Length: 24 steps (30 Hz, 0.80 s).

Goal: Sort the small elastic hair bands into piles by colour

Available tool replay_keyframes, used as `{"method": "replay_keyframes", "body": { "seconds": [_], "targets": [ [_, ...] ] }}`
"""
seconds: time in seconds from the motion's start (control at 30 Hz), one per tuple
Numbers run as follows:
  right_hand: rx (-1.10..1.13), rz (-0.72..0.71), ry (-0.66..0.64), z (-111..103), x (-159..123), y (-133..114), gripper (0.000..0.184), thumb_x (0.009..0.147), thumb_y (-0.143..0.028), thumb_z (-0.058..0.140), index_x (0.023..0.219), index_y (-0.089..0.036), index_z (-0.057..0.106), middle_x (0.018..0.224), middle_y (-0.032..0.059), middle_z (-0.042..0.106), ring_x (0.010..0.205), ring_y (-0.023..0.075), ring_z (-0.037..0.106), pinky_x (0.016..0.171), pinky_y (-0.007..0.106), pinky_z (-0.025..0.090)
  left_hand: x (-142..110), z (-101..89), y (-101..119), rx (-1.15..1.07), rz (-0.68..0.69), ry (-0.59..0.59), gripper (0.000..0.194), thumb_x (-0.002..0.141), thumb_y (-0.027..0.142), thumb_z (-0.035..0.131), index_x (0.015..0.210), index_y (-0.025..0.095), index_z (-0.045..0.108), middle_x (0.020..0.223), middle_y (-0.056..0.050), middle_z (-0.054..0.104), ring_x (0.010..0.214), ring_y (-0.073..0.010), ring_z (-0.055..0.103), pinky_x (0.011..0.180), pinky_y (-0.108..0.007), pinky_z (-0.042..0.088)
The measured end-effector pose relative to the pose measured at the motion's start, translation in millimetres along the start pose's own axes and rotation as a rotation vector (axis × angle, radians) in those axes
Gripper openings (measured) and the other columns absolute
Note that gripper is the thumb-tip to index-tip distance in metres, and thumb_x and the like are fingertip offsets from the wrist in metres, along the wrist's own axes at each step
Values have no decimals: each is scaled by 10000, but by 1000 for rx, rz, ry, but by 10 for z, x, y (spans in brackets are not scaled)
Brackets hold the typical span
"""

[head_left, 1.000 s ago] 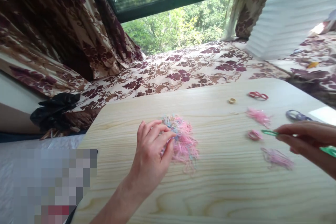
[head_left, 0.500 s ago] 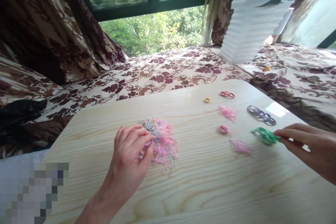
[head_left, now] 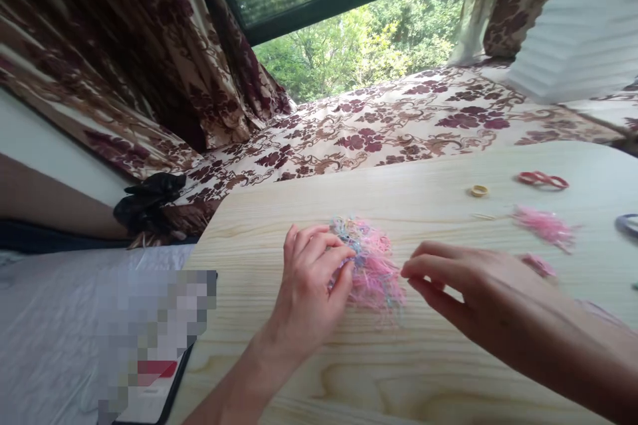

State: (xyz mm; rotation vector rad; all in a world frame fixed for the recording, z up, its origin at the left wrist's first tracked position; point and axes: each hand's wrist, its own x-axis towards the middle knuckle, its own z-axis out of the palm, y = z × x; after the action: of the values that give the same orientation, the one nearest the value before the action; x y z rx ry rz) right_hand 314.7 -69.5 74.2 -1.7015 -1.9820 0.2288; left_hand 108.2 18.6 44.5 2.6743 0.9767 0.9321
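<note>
A loose pile of small pastel rubber bands (head_left: 376, 272), mostly pink with blue and yellow ones, lies on the wood-grain table (head_left: 309, 378). My left hand (head_left: 316, 269) rests at the pile's left side, thumb and index finger closed on rubber bands at its edge. Just right of the pile hovers my right hand (head_left: 453, 275), thumb and index tips close together in a pinch, with nothing visible between them. Its wrist passes in front of a small pink bundle (head_left: 538, 264) and partly covers a pale purple bunch (head_left: 603, 312).
Sorted bands lie to the right: yellow loops (head_left: 478, 191), red loops (head_left: 542, 179), a pink bunch (head_left: 545, 227) and purple-grey loops (head_left: 627, 224) cut by the frame edge. A floral-covered ledge (head_left: 349, 126) runs behind the table. A dark-edged device (head_left: 159, 398), partly pixelated, sits at lower left.
My right hand has let go of the green bands and moved left to the pile. My left hand stays at the pile. The view has swung left, so everything sits further right.
</note>
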Motion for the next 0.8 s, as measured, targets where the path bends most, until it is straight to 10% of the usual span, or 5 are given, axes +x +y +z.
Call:
{"method": "replay_keyframes", "body": {
  "seconds": [0.8],
  "targets": [
    [113,5,-67,408,-15,138,251,945,-223,467,848,-205,698,754,42,630,616,138,600,551,240,461,-23,-25,87,-35,-6,-43,156,884,136,570,954,228,676,986,-7,675,1172,-202,525,1164,-507,244]
  ]
}}
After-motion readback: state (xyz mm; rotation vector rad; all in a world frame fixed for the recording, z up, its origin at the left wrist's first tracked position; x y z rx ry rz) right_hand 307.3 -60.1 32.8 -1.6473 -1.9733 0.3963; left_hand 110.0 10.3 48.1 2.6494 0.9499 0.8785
